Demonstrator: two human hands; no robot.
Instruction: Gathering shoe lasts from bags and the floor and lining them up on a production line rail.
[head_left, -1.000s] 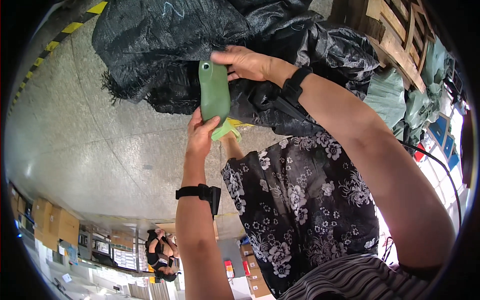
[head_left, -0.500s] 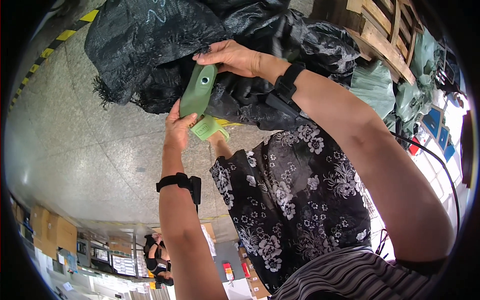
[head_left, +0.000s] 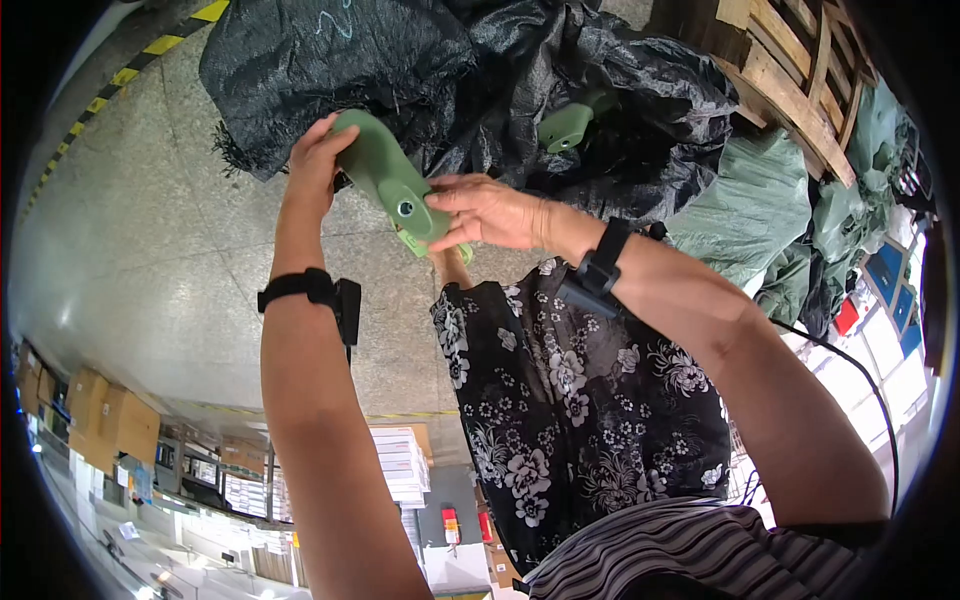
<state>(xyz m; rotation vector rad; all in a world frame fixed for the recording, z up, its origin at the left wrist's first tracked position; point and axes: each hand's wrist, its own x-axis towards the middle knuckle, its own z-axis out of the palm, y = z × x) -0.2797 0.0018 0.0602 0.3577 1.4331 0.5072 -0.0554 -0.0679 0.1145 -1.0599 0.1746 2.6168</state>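
Observation:
A long, curved green plastic part (head_left: 378,168) with a round metal-lined hole near its lower end is held in front of me. My left hand (head_left: 316,168) grips its upper end, thumb on top. At the lower end, beside the hole, my right hand (head_left: 490,212) pinches the part between thumb and fingers. Behind it, a large black woven sack (head_left: 340,60) lies crumpled. A second green part (head_left: 567,128), also with a hole, shows inside the dark folds.
Below the held part is my foot in a light green slipper (head_left: 412,243). A wooden pallet (head_left: 790,85) and green sheeting (head_left: 745,195) lie at the far right. Yellow-black tape (head_left: 125,76) marks the floor at left; cardboard boxes (head_left: 108,418) stand lower left.
The green part has been turned, its holed end swinging down toward me. My left hand moved up and left; my right hand moved down. The second green part has come into sight.

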